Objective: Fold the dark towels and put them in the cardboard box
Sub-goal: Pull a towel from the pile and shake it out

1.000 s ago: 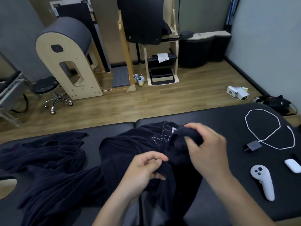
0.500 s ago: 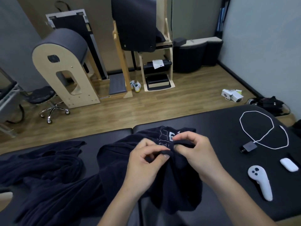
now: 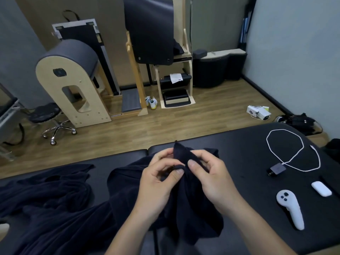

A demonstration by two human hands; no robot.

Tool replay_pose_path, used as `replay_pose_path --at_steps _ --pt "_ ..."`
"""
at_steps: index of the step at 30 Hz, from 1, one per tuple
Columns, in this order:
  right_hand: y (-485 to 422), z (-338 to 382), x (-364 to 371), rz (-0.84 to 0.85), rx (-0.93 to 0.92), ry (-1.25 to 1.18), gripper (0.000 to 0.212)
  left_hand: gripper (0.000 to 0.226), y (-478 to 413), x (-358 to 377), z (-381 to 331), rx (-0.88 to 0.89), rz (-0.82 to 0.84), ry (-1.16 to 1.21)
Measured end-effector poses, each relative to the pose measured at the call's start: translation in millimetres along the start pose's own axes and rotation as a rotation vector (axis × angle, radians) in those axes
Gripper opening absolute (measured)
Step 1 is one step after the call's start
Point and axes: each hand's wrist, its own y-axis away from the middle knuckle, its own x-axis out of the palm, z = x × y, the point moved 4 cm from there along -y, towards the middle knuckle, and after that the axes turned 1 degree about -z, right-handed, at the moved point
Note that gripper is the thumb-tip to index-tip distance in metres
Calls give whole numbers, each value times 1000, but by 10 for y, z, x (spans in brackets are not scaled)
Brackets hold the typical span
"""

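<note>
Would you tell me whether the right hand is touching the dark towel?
Touching: the head view shows the right hand pinching the dark towel.

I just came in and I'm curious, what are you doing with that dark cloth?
A person is working on a dark towel. The left hand and right hand both pinch its top edge, holding it bunched above the black padded table. It isn't folded yet. More dark towels lie heaped to the left. No cardboard box is in view.
</note>
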Motion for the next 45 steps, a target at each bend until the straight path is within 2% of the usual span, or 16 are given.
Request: replay_pose_path --at_steps 3,7,10,14,16,18,20,23,28,30,32,35,37,42,44,45 --pt "-1 15 2 52 -21 9 33 33 24 27 -10 -46 24 111" --pt "2 -80 -73 37 -10 47 25 9 12 80 -6 25 88 189" --pt "32 -85 -73 78 -28 73 23 10 -35 97 -9 -8 172 201" --pt "52 -3 -63 110 -24 30 52 15 -110 70 -80 11 216 176" --pt "52 17 -47 115 -30 32 55 24 -150 69 -139 42 202 111" --pt "18 5 -51 106 -37 88 48 33 -245 33 -232 77 114 35" --pt "-67 -55 -92 75 -41 255 42 33 -380 -80 -380 137 5 18" --pt "-282 -157 -286 -18 29 516 45 38 -624 -352 -815 243 -90 131" --pt "-756 -207 -758 -244 131 816 35 26 -1051 -1076 -1686 545 -271 129" --pt "-915 -232 -892 -229 266 900 27 23 -1239 -1351 -1807 570 -337 66" --pt "-1065 -210 -925 -74 384 966 22 24 -1399 -1585 -1745 511 -404 -12" --pt "-1179 -6 -876 246 589 895 25 26 -1541 -1918 -1568 393 -488 -52" --pt "-1284 300 -870 355 585 797 29 27 -1551 -2126 -1562 353 -536 -48" --pt "-1868 1496 -892 90 182 172 48 27 -1522 -2355 -2121 467 -568 1" --pt "-1958 1833 -838 150 141 240 51 31 -1518 -2427 -2510 554 -584 3" --pt "-1955 1933 -802 220 173 430 48 33 -1518 -2480 -2688 592 -609 -8"
